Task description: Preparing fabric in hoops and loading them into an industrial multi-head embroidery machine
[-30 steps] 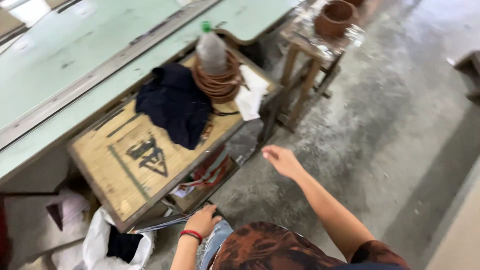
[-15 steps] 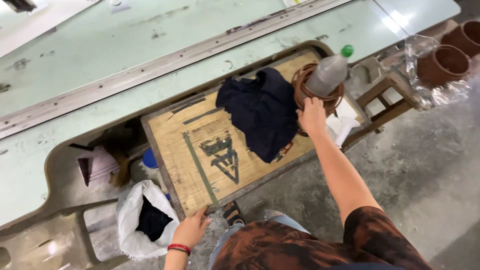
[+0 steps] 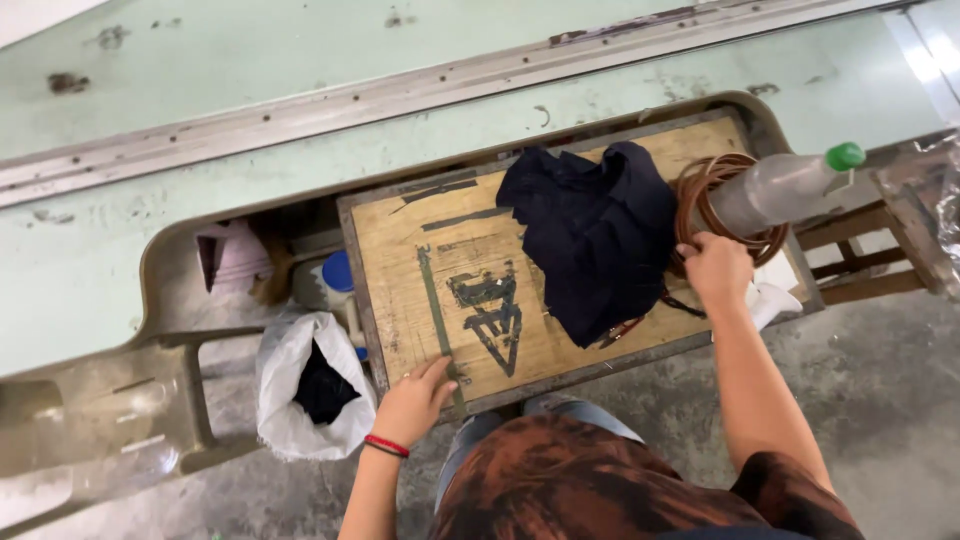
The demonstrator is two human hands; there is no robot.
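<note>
Wooden board (image 3: 420, 250): right hand (image 3: 716, 268) touching wire coil (image 3: 700, 195).

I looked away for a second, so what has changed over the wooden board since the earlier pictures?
The right hand, out over the floor a second ago, reached forward to the coil of brown cord beside the plastic bottle, and now rests on it. The left hand stayed on the near edge of the wooden board. The dark cloth lies as before.

Workshop interior: long, stained pale-green counter (image 3: 300, 60), rough concrete floor (image 3: 880, 390), stencilled wooden board (image 3: 450, 260), coiled brown tubing (image 3: 705, 190).
</note>
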